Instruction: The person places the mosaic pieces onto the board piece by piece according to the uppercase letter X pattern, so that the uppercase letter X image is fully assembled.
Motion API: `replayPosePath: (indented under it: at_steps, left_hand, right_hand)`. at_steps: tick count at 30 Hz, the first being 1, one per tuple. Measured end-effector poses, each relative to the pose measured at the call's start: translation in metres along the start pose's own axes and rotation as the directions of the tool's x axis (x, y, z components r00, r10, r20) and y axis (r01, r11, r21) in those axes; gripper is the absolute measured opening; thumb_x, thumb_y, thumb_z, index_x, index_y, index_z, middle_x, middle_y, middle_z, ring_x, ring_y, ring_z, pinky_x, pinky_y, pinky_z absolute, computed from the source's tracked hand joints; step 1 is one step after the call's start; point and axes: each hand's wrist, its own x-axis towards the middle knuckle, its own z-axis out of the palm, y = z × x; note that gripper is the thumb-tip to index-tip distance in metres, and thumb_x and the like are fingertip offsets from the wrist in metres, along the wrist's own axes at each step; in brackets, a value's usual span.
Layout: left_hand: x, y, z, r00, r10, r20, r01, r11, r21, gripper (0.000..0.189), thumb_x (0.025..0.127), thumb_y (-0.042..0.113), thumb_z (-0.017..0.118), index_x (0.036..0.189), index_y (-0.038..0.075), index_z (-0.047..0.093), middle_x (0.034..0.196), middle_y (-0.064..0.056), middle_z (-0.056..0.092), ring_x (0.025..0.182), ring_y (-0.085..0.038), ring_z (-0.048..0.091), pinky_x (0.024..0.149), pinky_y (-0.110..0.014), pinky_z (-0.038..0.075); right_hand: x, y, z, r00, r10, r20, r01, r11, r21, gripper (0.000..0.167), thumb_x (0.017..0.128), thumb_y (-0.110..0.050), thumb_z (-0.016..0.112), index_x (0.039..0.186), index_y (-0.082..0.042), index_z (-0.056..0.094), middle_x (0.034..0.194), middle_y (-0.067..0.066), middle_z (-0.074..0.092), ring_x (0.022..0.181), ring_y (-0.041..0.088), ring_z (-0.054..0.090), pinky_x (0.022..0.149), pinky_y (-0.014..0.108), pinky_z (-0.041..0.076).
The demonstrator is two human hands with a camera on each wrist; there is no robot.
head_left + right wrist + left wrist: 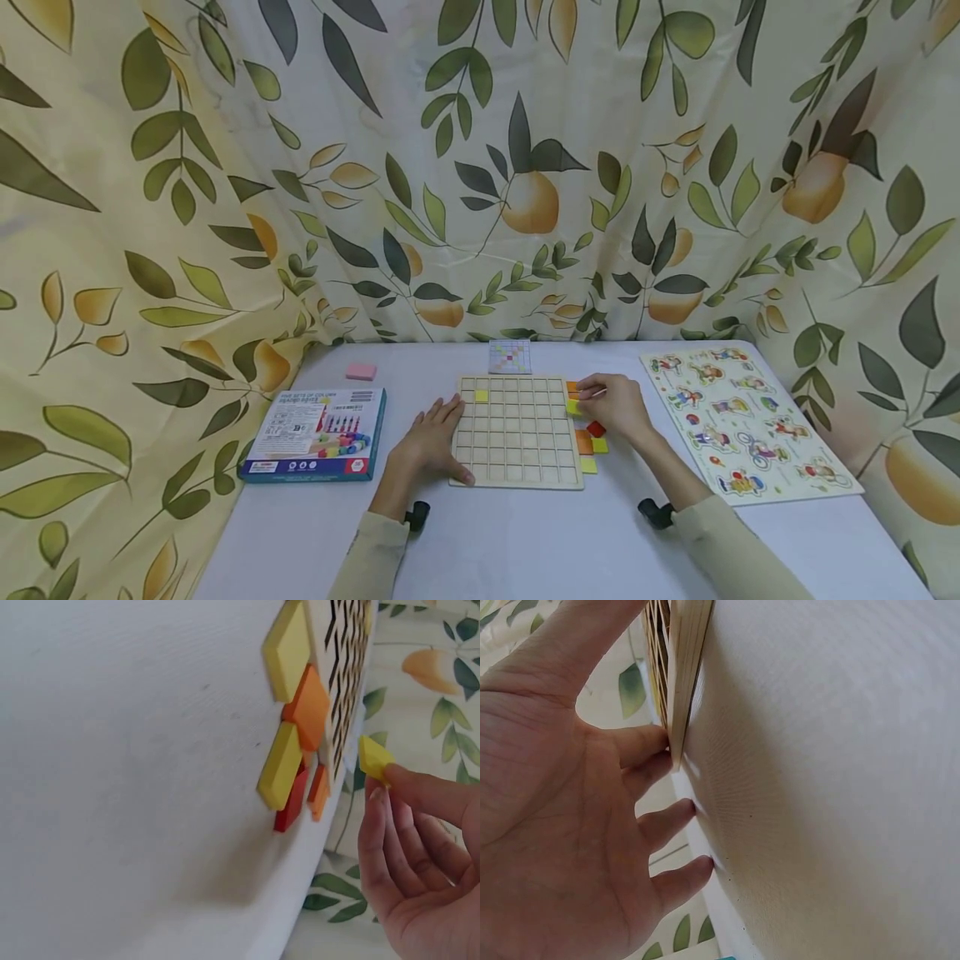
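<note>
Right wrist view: curled fingers [379,851] pinch a yellow tile [373,757].

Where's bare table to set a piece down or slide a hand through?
Tabletop is bare in front of the grid board, between the two sleeves. A smaller gap lies beyond the left hand, between the box and the grid board. It's crowded along the grid board's right edge, where loose tiles lie and the right hand holds a yellow tile.

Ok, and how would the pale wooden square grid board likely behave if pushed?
The pale wooden square grid board is probably stiff: its edge looks straight and solid. Lying flat on the white tabletop, it would likely slide rather than tip. The left hand at its edge might steady it.
</note>
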Motion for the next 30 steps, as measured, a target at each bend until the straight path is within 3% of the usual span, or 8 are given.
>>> replayPosePath:
  at_steps: [4, 12, 20, 30]
  left_hand:
    - [0.000, -0.001, 0.001, 1.000, 0.006, -0.005, -0.006, 1.000, -0.001, 0.135, 0.061, 0.056, 0.097, 0.166, 0.010, 0.026, 0.175, -0.006, 0.018, 0.161, -0.035, 0.011, 0.128, -0.060, 0.014]
    - [0.000, -0.001, 0.001, 1.000, 0.002, -0.026, -0.002, 1.000, 0.001, 0.136, 0.060, 0.055, 0.099, 0.166, 0.010, 0.026, 0.174, -0.006, 0.019, 0.161, -0.035, 0.012, 0.128, -0.059, 0.014]
    - [0.000, -0.002, 0.002, 1.000, 0.001, -0.020, -0.001, 1.000, 0.012, 0.136, 0.060, 0.056, 0.098, 0.166, 0.011, 0.026, 0.175, -0.005, 0.018, 0.161, -0.034, 0.012, 0.128, -0.059, 0.014]
    - [0.003, -0.003, 0.003, 1.000, -0.006, -0.018, 0.007, 1.000, 0.014, 0.136, 0.060, 0.058, 0.098, 0.166, 0.012, 0.027, 0.175, -0.005, 0.018, 0.161, -0.033, 0.011, 0.128, -0.058, 0.015]
  right_hand:
    - [0.004, -0.008, 0.006, 1.000, -0.013, -0.006, 0.013, 1.000, 0.027, 0.025, 0.087, -0.006, 0.083, 0.111, -0.002, 0.078, 0.090, 0.004, 0.076, 0.083, 0.021, 0.071, 0.068, 0.028, 0.059]
    - [0.014, -0.025, 0.023, 1.000, -0.015, 0.018, 0.013, 0.996, 0.083, 0.027, 0.086, -0.007, 0.085, 0.111, -0.001, 0.078, 0.089, 0.003, 0.078, 0.080, 0.019, 0.074, 0.086, 0.045, 0.060]
    - [0.022, -0.037, 0.043, 0.998, -0.030, 0.057, 0.021, 0.989, 0.147, 0.028, 0.085, -0.005, 0.086, 0.111, -0.002, 0.079, 0.090, 0.002, 0.078, 0.080, 0.017, 0.073, 0.078, 0.035, 0.060]
    - [0.031, -0.050, 0.066, 0.994, -0.089, 0.057, 0.078, 0.981, 0.176, 0.025, 0.083, -0.006, 0.088, 0.106, -0.006, 0.080, 0.086, 0.001, 0.078, 0.074, 0.015, 0.074, 0.074, 0.033, 0.059]
